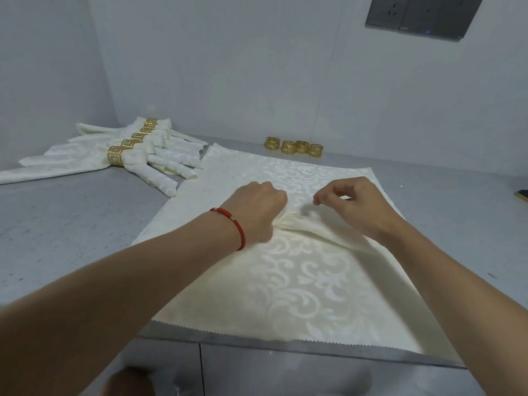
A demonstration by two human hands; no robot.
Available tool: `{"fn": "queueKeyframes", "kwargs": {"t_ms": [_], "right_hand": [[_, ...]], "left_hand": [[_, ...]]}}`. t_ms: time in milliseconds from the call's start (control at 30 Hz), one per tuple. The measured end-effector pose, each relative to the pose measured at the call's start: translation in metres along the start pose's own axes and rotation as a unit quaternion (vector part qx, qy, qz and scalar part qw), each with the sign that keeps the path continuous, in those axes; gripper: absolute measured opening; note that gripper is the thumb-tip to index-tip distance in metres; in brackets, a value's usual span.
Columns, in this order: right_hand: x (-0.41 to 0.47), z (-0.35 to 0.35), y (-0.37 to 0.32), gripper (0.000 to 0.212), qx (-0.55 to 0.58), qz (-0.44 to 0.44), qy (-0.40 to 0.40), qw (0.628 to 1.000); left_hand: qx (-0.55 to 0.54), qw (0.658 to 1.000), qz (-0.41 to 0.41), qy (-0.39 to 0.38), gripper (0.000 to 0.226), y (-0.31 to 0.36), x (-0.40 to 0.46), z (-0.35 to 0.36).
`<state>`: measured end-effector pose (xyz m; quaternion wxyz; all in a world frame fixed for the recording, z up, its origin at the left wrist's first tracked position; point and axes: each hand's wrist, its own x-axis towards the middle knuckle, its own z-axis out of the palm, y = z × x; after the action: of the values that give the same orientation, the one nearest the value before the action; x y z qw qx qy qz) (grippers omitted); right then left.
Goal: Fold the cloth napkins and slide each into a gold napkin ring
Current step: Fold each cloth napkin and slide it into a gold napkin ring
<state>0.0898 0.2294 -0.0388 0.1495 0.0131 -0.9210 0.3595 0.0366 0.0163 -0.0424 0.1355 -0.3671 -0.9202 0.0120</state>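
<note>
A cream damask napkin (pixel 300 284) lies spread flat on the grey counter (pixel 74 224), bunched into pleats at its middle. My left hand (pixel 257 207), with a red cord bracelet on the wrist, grips the gathered pleats at the napkin's centre. My right hand (pixel 354 204) hovers just right of the gather, fingers curled with thumb and forefinger close together; whether they pinch cloth is unclear. Several empty gold napkin rings (pixel 294 146) stand in a row at the back by the wall.
Several finished napkins in gold rings (pixel 125 151) lie fanned at the back left corner. A dark panel with sockets (pixel 423 15) hangs on the wall at upper right. A dark object (pixel 523 194) peeks in at the right edge. The counter's front edge runs below the napkin.
</note>
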Motion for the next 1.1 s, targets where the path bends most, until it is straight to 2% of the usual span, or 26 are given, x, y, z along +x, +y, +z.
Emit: {"fn": "queueKeyframes", "kwargs": {"t_ms": [133,233,333,433,533,700,800,867,1000,1100], "right_hand": [[0.034,0.011,0.013,0.024,0.006,0.061,0.161,0.985],[0.072,0.023,0.025,0.024,0.029,0.105,0.214,0.971],[0.111,0.034,0.041,0.026,0.001,0.125,0.21,0.97],[0.15,0.04,0.057,0.038,-0.048,0.139,0.188,0.971],[0.19,0.044,0.077,0.029,-0.09,0.168,0.173,0.966],[0.24,0.051,0.11,0.015,-0.138,0.18,0.194,0.954],[0.255,0.061,0.124,0.036,-0.203,0.152,0.177,0.951],[0.264,0.065,0.132,0.041,-0.243,0.166,0.15,0.944],[0.278,0.062,0.138,0.033,-0.278,0.182,0.142,0.932],[0.271,0.055,0.136,0.021,-0.227,0.141,0.188,0.945]], "left_hand": [[0.059,0.993,-0.085,0.057,0.019,-0.047,0.026,0.017],[0.06,0.984,-0.15,0.075,0.02,-0.07,0.044,0.031],[0.029,0.974,-0.205,0.088,0.022,-0.078,0.056,0.049],[0.012,0.966,-0.237,0.102,0.02,-0.08,0.055,0.06],[0.014,0.967,-0.234,0.105,0.021,-0.083,0.056,0.065],[-0.007,0.963,-0.25,0.099,0.021,-0.087,0.061,0.065],[-0.024,0.964,-0.244,0.099,0.024,-0.088,0.059,0.063],[-0.038,0.965,-0.239,0.104,0.025,-0.088,0.06,0.063],[-0.059,0.962,-0.247,0.103,0.025,-0.089,0.061,0.062],[-0.089,0.958,-0.256,0.097,0.023,-0.088,0.061,0.06]]}}
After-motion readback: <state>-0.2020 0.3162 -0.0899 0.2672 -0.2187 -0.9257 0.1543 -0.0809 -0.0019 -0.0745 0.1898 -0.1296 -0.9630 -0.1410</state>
